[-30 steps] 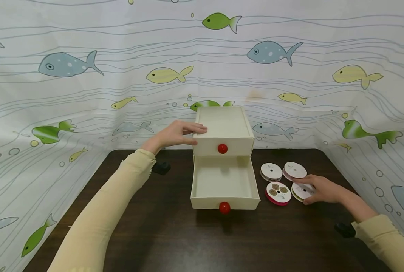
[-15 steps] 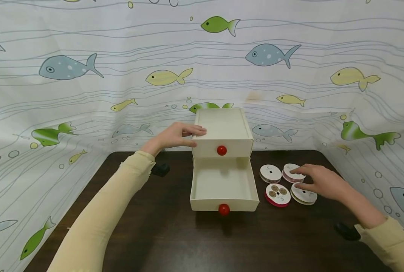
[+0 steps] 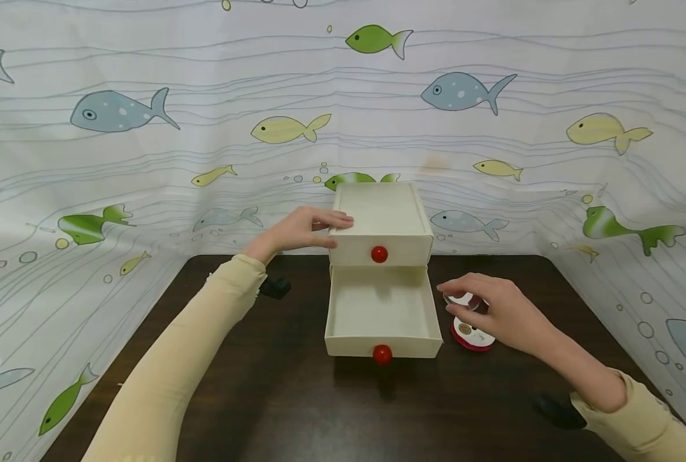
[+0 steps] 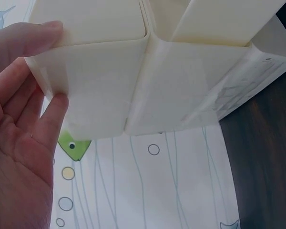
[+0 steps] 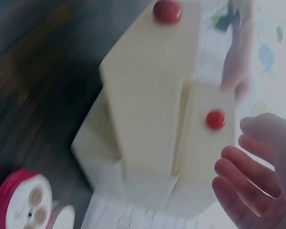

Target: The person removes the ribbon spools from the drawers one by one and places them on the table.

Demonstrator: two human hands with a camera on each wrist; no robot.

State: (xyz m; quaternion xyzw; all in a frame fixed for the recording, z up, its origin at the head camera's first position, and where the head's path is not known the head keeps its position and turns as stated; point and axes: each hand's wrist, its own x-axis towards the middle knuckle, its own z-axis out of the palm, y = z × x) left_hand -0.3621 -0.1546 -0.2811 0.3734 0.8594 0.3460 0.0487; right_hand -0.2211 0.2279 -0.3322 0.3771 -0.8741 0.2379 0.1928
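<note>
A cream two-tier drawer box (image 3: 382, 208) stands at the back of the table, its lower drawer (image 3: 354, 347) pulled out and bare inside. My left hand (image 3: 303, 230) holds the upper left corner of the box, fingers on top and thumb at the front edge. To the right of the drawer, my right hand (image 3: 510, 313) hovers over the ribbon spools with fingers loosely bent and nothing between them. A white spool (image 3: 465, 299) shows behind its fingers. One with pink ribbon (image 3: 473, 338) lies just in front; the other two spools are hidden by the hand.
Red round knobs mark the upper drawer (image 3: 380, 254) and lower drawer. The dark wooden table (image 3: 296, 410) is enclosed by white cloth walls (image 3: 204, 83) printed with fish. A dark strap piece (image 3: 275, 287) sits below the left wrist.
My right hand has let go of the front right spool, lifted, and moved left toward the open drawer, covering the right-hand spools. The left hand keeps its place on the box.
</note>
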